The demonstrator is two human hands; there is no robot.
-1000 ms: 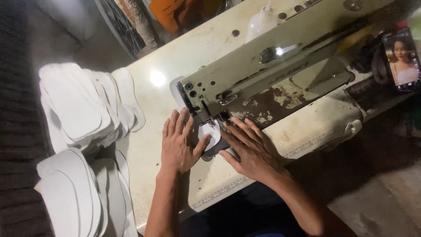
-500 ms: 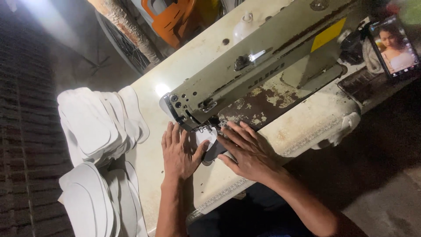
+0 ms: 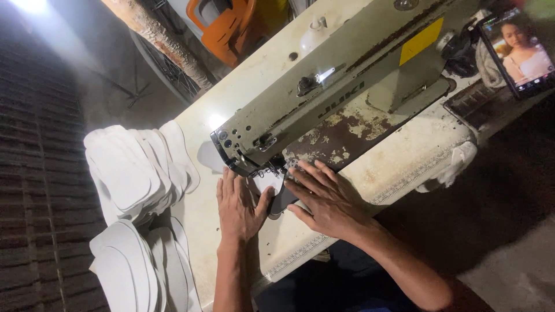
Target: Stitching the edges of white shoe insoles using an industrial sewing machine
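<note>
Both hands lay flat, fingers spread: the left hand (image 3: 238,205) at nine o'clock and the right hand (image 3: 325,199) at three o'clock of the white sole piece (image 3: 267,182), pressing it beneath the sewing machine (image 3: 335,98) head.

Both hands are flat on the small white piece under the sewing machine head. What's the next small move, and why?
Probably ease the white piece a little further under the needle area, guiding with both palms. The left hand and right hand lie flat on either side of it, right at the foot of the sewing machine, so the piece is pinned and lined up for feeding.
</note>
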